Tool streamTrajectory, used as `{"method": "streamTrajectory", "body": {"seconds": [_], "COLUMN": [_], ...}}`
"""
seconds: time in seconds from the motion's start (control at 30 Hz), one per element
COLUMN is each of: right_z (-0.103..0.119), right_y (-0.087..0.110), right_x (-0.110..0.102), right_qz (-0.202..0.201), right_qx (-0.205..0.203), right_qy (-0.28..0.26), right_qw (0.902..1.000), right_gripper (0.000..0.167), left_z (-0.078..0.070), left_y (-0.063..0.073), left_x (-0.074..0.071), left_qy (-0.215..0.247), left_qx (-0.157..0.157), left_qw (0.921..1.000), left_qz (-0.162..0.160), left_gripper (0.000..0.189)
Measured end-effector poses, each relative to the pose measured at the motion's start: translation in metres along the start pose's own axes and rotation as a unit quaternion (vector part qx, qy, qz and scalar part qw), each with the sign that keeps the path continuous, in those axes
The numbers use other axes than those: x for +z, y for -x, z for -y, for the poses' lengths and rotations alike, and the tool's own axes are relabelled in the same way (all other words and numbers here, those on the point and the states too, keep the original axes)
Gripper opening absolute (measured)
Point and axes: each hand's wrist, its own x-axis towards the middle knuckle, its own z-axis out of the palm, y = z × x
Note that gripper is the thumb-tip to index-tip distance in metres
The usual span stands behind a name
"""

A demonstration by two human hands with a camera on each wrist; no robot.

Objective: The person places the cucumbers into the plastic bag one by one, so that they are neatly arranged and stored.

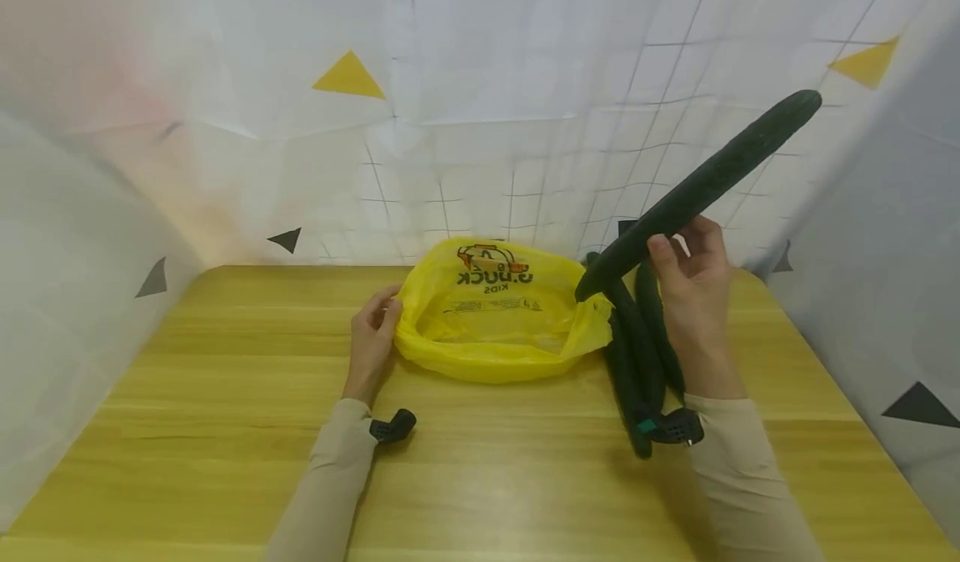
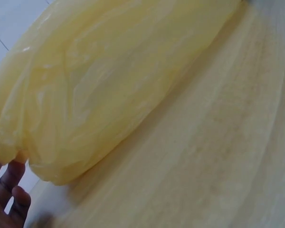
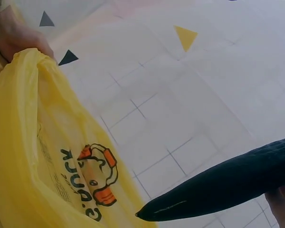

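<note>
In the head view a yellow plastic bag (image 1: 487, 366) stands open-mouthed on the table, a cartoon duck print on its far wall. My left hand (image 1: 372, 333) grips the bag's left rim between thumb and fingers. A long dark green cucumber (image 1: 705, 187) is held up in my right hand (image 1: 693, 283), slanting with its lower tip over the bag's right edge. In the right wrist view, the pointed tip of this cucumber (image 3: 218, 190) overlaps the printed bag (image 3: 12, 142). The left wrist view shows the bag's outer side (image 2: 109, 85) and fingertips under its edge.
Several more cucumbers (image 1: 626, 378) lie side by side on the wooden table (image 1: 225, 429), right of the bag and partly behind the right hand and wrist. A white sheet (image 1: 480, 162) with grid lines and triangles hangs along the back and sides.
</note>
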Motion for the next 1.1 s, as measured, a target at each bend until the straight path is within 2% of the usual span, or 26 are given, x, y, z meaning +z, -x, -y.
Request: {"method": "streamTrajectory", "body": {"seconds": [0.1, 0.23, 0.3, 0.37, 0.47, 0.57, 0.67, 0.73, 0.9, 1.1], "right_z": [-0.005, -0.015, -0.021, -0.026, -0.032, -0.037, -0.043, -0.047, -0.056, -0.066], "right_y": [0.0, 0.0, 0.001, 0.002, 0.004, 0.004, 0.003, 0.002, 0.001, 0.0], "right_x": [0.004, 0.008, 0.009, 0.01, 0.011, 0.013, 0.014, 0.015, 0.017, 0.02], "right_qz": [0.007, 0.03, 0.041, 0.051, 0.069, 0.091, 0.114, 0.128, 0.153, 0.19], "right_qx": [-0.001, -0.005, -0.012, -0.016, -0.023, -0.031, -0.036, -0.035, -0.014, 0.018], "right_qy": [0.009, -0.001, 0.011, 0.023, 0.058, 0.082, 0.099, 0.11, 0.181, 0.262], "right_qw": [0.9999, 0.9995, 0.999, 0.9983, 0.9956, 0.992, 0.9878, 0.9852, 0.9715, 0.9459], "right_gripper": [0.037, 0.037, 0.038, 0.038, 0.038, 0.041, 0.044, 0.046, 0.046, 0.046], "left_z": [0.01, 0.013, 0.004, 0.001, 0.0, 0.01, 0.008, 0.001, -0.017, -0.018], "left_y": [-0.005, -0.007, -0.004, -0.003, -0.002, -0.005, -0.004, -0.002, 0.005, 0.006], "left_x": [0.001, 0.001, 0.0, 0.0, 0.0, 0.0, 0.001, 0.001, 0.001, 0.002], "left_qy": [0.0, -0.008, -0.011, -0.009, -0.007, -0.003, 0.003, 0.006, 0.008, 0.037], "left_qx": [0.004, 0.023, 0.023, 0.017, 0.005, 0.001, -0.005, -0.004, 0.003, 0.0], "left_qw": [1.0, 0.9997, 0.9997, 0.9998, 1.0, 1.0, 1.0, 1.0, 1.0, 0.9993], "left_qz": [-0.005, -0.009, -0.005, 0.0, 0.003, -0.001, -0.001, 0.0, -0.001, -0.006], "left_gripper": [0.03, 0.03, 0.03, 0.03, 0.031, 0.031, 0.031, 0.031, 0.031, 0.03]}}
